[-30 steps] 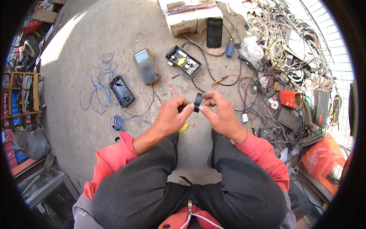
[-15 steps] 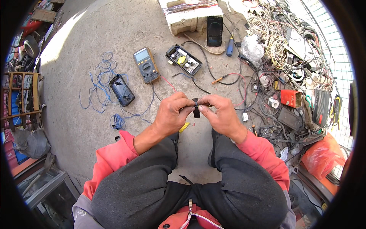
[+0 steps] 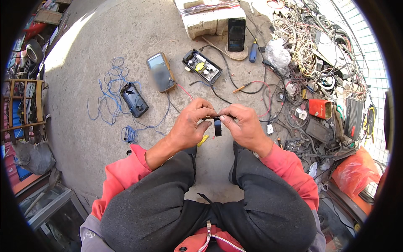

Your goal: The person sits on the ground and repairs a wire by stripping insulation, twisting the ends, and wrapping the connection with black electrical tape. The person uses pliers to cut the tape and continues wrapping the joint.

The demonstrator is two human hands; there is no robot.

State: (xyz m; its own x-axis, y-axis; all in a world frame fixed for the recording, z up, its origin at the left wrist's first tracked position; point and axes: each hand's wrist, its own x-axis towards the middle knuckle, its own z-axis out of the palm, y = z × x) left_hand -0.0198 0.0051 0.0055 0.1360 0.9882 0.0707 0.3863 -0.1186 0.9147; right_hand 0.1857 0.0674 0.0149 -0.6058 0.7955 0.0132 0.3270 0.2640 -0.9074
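From far off I see the big wire pile (image 3: 302,63) on the right, then, near the middle, the right hand (image 3: 242,126) pinching tape (image 3: 218,128) and the left hand (image 3: 189,124) bent close beside it, though I can't tell if it grips. Farther off sits the box (image 3: 215,78) with its insides showing, and the shell (image 3: 134,100) lies to its left, so I think the opening is done. Smallest, the tape hangs below the fingertips, so its part looks unfinished; how much is left, I can't tell.
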